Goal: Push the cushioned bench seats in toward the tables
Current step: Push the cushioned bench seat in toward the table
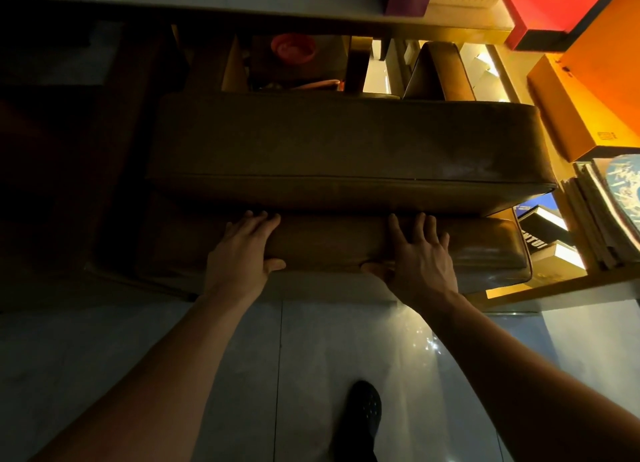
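A pale tiled floor [138, 357] fills the near half of the view. Beyond it stands a brown cushioned bench seat [346, 142], its far edge under the surface [207, 14] above. A narrower cushion [485, 253] lies along its near side. The left hand [242, 250] and right hand [415, 257] lie flat on that cushion, fingers spread, thumbs hooked over its near edge. A dark shoe [362, 413] stands on the floor below.
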The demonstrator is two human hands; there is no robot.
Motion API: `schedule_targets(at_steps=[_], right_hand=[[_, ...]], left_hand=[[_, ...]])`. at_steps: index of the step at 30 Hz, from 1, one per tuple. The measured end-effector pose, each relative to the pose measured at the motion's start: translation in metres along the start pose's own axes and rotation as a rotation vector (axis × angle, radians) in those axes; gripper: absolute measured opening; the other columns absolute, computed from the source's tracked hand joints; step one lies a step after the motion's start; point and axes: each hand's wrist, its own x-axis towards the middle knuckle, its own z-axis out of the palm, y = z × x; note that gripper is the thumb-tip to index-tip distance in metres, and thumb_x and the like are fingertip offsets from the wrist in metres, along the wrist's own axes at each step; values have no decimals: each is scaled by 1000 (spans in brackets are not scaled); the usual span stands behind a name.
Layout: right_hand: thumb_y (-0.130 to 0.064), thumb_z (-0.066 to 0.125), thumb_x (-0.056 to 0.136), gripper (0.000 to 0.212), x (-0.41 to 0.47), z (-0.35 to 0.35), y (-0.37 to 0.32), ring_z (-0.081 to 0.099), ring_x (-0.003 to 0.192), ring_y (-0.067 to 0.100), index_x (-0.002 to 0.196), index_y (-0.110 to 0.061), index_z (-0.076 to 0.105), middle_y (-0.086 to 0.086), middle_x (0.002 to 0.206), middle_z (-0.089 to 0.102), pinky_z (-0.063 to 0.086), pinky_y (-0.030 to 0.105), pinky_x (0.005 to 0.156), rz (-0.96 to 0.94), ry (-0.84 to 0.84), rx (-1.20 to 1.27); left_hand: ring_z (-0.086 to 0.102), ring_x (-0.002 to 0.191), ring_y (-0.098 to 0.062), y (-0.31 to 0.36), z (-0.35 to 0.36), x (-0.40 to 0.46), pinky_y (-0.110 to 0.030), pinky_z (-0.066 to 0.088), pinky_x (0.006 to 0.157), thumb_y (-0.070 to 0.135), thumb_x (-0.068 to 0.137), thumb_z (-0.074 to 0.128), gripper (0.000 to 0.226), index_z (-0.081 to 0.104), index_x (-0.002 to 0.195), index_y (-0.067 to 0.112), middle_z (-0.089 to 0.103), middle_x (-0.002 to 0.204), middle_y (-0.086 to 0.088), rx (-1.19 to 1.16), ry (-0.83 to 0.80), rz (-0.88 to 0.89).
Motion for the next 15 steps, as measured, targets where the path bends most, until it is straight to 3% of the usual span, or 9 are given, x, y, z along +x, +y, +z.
schedule_targets(at_steps=[15], right_hand=[[-83,40,79,105,-6,1,1,-5,150,43,157,-25,-1,25,162,-1,9,60,120,7,28,47]], left_hand=[[12,149,-23,2,-2,1,-47,21,117,47,87,68,84,21,154,30,21,161,3,28,-50,4]])
